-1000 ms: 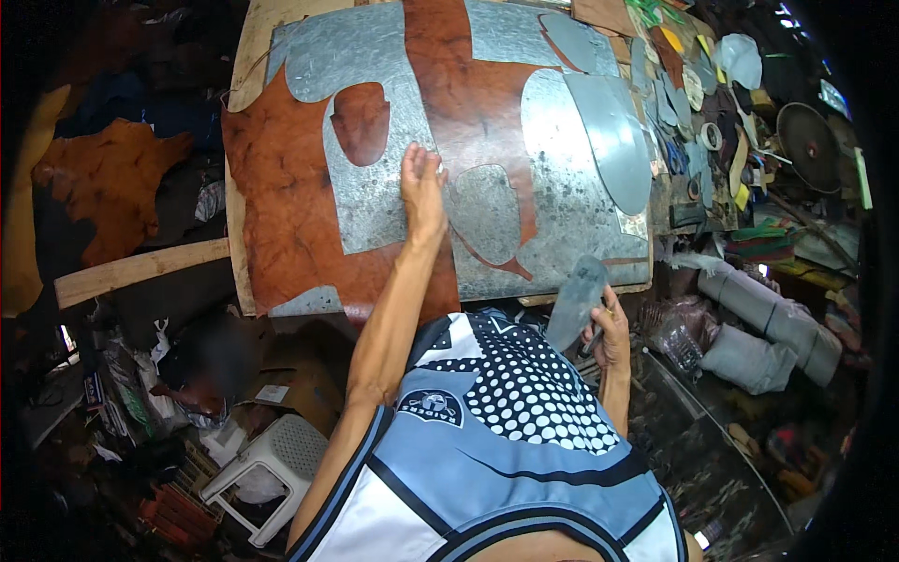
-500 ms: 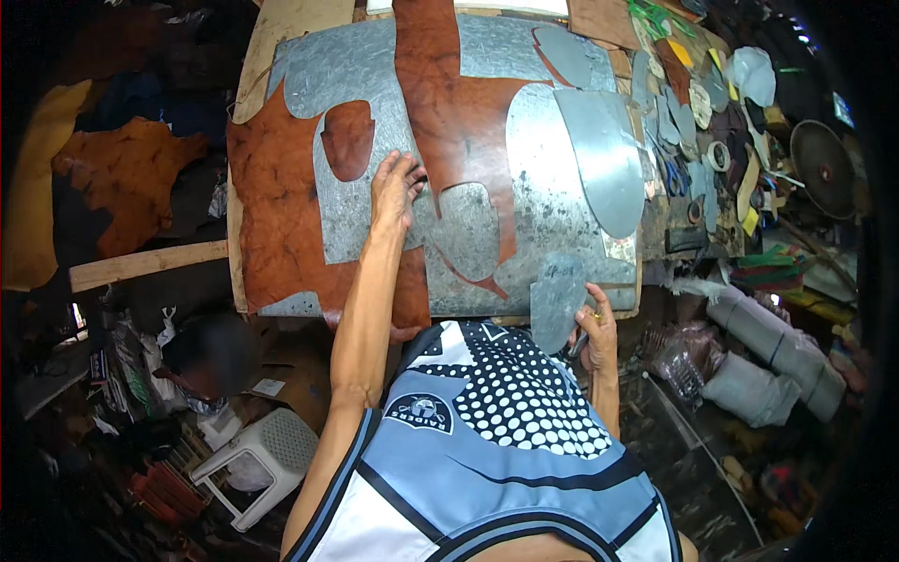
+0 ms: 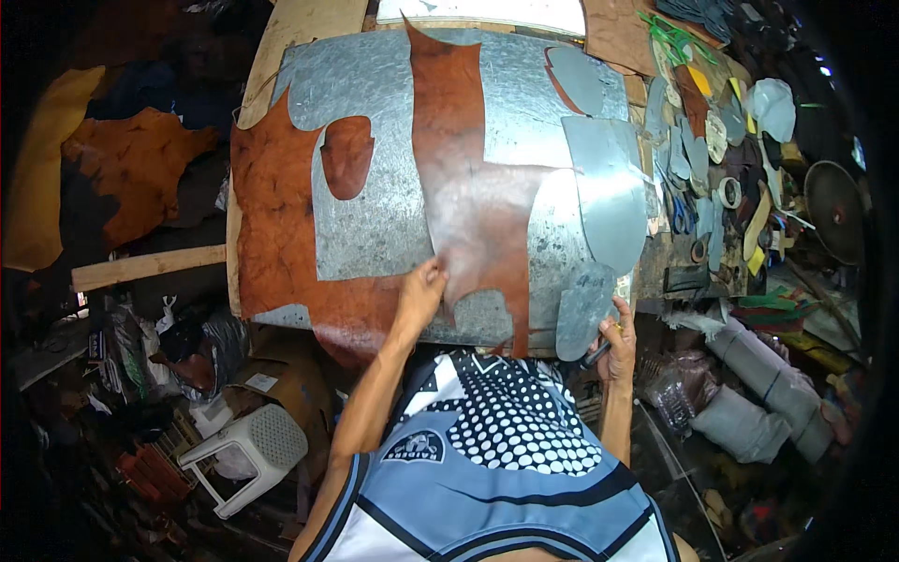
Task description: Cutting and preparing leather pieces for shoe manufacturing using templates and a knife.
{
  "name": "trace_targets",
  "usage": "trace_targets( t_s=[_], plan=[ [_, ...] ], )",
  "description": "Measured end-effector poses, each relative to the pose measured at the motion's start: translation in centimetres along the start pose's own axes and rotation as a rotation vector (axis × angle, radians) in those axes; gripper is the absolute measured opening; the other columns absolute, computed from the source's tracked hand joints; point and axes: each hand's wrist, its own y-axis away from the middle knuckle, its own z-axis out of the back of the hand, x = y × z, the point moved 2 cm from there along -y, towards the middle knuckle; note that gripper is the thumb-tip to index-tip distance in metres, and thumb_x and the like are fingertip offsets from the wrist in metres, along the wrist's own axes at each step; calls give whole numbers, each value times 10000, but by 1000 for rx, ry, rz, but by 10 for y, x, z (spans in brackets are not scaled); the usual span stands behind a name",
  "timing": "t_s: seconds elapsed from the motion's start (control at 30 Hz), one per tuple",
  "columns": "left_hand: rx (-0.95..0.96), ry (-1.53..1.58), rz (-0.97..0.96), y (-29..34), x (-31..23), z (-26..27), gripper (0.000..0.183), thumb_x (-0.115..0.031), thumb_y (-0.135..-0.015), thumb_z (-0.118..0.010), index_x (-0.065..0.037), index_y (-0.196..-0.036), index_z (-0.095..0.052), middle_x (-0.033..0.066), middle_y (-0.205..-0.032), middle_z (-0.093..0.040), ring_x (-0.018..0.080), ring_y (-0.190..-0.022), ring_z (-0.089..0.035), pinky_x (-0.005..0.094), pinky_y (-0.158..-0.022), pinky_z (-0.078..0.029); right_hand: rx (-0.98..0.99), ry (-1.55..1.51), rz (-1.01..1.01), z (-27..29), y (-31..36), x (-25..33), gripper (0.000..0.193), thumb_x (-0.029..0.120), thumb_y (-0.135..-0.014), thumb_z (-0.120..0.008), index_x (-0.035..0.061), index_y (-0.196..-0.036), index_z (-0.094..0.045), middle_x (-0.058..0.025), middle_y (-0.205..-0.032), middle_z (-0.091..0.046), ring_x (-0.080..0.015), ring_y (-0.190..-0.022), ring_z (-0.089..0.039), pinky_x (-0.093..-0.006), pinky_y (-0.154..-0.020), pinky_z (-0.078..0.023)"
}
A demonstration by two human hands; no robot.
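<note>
My left hand point(image 3: 423, 298) pinches the left edge of a loose brown leather piece point(image 3: 506, 215) with a long strip running toward the far side. A second brown leather piece point(image 3: 272, 206), with cut-out curves, lies to the left, partly under my left forearm. Between them rests a small cut leather shape point(image 3: 347, 159). At the near right edge of the metal sheet point(image 3: 365, 225), my right hand point(image 3: 615, 348) is closed on a grey rounded template point(image 3: 582, 314). A dark-handled tool, its kind unclear, also shows in that hand.
A large grey template point(image 3: 613, 201) lies at the right of the metal sheet, a smaller grey template point(image 3: 574, 80) beyond it. Scissors point(image 3: 681, 214), a tape roll point(image 3: 729, 193) and several patterns crowd the right side. A white stool point(image 3: 253, 454) stands at lower left.
My left hand has come nearer and taken hold of the strip-shaped leather, which has slid toward me. My right hand has shifted slightly right with the small template. The view has tilted a little.
</note>
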Motion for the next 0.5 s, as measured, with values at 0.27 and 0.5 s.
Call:
trace_targets(
  t_s=[0.27,0.5],
  plan=[
    [71,83,145,17,29,-6,492,-145,-907,-619,114,-1305,-490,239,-1191,-636,250,-1114,-622,304,-882,-505,-11,111,-61,14,-10,-16,513,94,-858,-661,92,-1331,-461,8,-754,-572,-97,-506,-533,-229,-463,-468],
    [47,111,133,23,1,-4,484,-137,-913,-608,113,-1309,-484,253,-1169,-642,255,-1092,-634,295,-877,-506,-100,180,-73,5,-14,-16,505,123,-859,-662,89,-1324,-467,10,-713,-552,-85,-473,-517,-212,-413,-448]
  ],
)
